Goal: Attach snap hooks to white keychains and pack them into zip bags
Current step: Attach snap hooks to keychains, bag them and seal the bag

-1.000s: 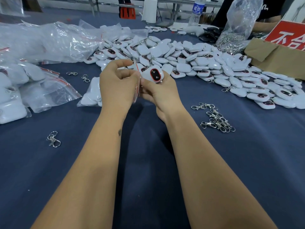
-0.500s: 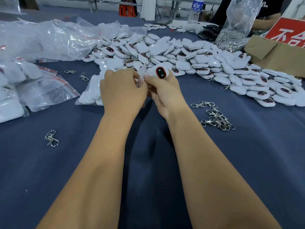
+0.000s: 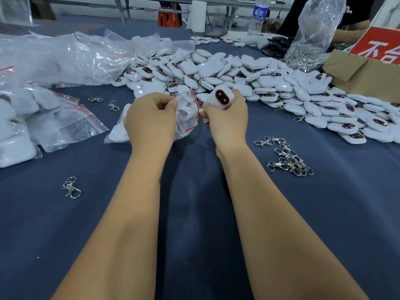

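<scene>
My left hand (image 3: 149,118) pinches the mouth of a small clear zip bag (image 3: 187,114) with a red seal line; something white lies inside it. My right hand (image 3: 226,118) grips a white keychain (image 3: 221,99) with a dark red-rimmed oval face, just right of the bag, and its fingertips touch the bag's edge. A big pile of white keychains (image 3: 249,83) spreads across the blue table beyond my hands. Loose silver snap hooks (image 3: 285,156) lie to the right of my right forearm.
Filled zip bags (image 3: 32,122) and crumpled clear plastic (image 3: 60,59) lie at left. Single snap hooks (image 3: 71,188) sit on the blue cloth (image 3: 194,213) at left. A cardboard box (image 3: 363,74) with a red sign, a bag of hooks (image 3: 311,40) and a water bottle (image 3: 257,16) stand at back right.
Both hands have sunk a little toward the table and drawn apart. The zip bag now shows spread between them; the keychain stays in my right hand.
</scene>
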{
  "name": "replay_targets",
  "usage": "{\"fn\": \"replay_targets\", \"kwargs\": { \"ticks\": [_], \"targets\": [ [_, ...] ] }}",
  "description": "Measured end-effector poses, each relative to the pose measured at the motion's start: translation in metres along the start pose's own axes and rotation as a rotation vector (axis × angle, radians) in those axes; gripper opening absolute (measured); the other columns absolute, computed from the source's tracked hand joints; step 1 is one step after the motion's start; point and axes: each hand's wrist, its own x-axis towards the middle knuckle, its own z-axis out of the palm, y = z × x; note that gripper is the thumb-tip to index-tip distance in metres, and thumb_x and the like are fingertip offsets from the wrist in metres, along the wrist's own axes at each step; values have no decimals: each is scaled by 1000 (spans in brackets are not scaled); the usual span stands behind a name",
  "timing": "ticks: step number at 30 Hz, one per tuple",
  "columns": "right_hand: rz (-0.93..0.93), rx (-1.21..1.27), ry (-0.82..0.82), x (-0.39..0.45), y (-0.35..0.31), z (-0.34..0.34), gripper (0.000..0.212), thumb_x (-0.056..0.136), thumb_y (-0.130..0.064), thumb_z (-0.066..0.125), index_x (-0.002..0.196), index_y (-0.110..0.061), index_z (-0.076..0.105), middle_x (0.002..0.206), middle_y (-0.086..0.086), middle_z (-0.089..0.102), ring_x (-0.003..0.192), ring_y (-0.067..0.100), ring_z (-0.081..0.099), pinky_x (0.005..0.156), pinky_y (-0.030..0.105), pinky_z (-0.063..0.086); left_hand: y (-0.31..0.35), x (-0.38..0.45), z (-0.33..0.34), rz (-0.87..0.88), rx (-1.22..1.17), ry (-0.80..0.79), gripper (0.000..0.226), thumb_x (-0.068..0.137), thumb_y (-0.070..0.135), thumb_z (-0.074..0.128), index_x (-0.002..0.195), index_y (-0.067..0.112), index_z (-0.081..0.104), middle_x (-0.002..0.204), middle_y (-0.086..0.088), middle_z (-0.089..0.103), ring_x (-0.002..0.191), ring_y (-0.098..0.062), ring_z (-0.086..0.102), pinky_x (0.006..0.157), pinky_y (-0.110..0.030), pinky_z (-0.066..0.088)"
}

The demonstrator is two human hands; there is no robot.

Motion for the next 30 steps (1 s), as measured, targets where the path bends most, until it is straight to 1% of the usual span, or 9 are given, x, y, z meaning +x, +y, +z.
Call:
{"fn": "replay_targets", "kwargs": {
  "ticks": [4, 6, 9, 13, 15, 18, 23, 26, 30],
  "targets": [
    [73, 449, -58, 1, -14, 1, 21, 86, 10, 57, 86, -10, 55, 77, 6, 61, 70, 16, 62, 81, 34, 56, 4, -3, 3, 31, 52, -24, 15, 93, 27, 61, 96, 24, 75, 84, 10, 65, 95, -20, 64, 97, -45, 45],
    [49, 475, -154, -1, -15, 6, 12, 90, 8, 57, 93, -4, 57, 83, 10, 64, 76, 16, 68, 86, 35, 58, 6, -4, 4, 30, 43, -21, 13, 94, 28, 59, 91, 29, 72, 82, 11, 64, 95, -21, 64, 98, -48, 44],
    [-18, 171, -180, -9, -12, 9, 4, 90, -2, 60, 93, -5, 59, 90, 19, 68, 89, 32, 69, 89, 46, 57, 8, -4, 4, 4, -50, 3, 14, 94, 27, 59, 83, 33, 65, 81, 13, 65, 92, -18, 64, 99, -47, 44],
    [-247, -400, -219, -12, -7, 8, 19, 88, -21, 67, 73, -13, 60, 79, 4, 62, 73, 17, 55, 68, 36, 48, 6, -1, 3, -3, -196, 74, 11, 93, 23, 60, 86, 28, 68, 78, 18, 64, 82, -9, 61, 93, -35, 50],
    [-398, -664, -232, -13, -3, 8, 29, 88, -37, 68, 65, -20, 59, 96, 0, 56, 93, 17, 47, 81, 33, 40, 6, 0, 2, 26, -233, 101, 11, 94, 22, 60, 87, 26, 68, 78, 19, 64, 78, -5, 59, 84, -24, 51],
    [-401, -790, -340, -13, -6, 4, 27, 89, -49, 63, 86, -24, 74, 106, -4, 54, 106, 13, 44, 93, 32, 37, 4, 1, 1, 44, -270, 133, 10, 94, 21, 60, 88, 23, 68, 76, 19, 63, 71, 2, 56, 74, -15, 46],
    [-194, -424, -426, -14, -9, 1, 16, 84, -17, 66, 97, -25, 70, 47, -21, 46, 50, 1, 44, 51, 10, 34, 1, 5, -4, 44, -260, 197, 9, 93, 21, 60, 86, 24, 67, 80, 16, 64, 82, -10, 62, 85, -29, 52],
    [-220, -451, -355, -15, -9, 6, 16, 82, -8, 62, 82, -23, 66, 45, -14, 42, 47, 5, 41, 50, 18, 34, 3, 1, -3, 122, -216, 186, 10, 90, 24, 60, 84, 26, 67, 80, 12, 65, 91, -21, 63, 86, -33, 50],
    [-254, -706, -486, -15, -4, 6, 36, 84, -2, 52, 56, -23, 46, 55, -9, 48, 55, 13, 46, 57, 31, 37, 15, -15, 9, 347, -104, 108, 13, 87, 20, 58, 85, 21, 71, 87, 10, 64, 101, -20, 56, 89, -14, 38]
  ]
}}
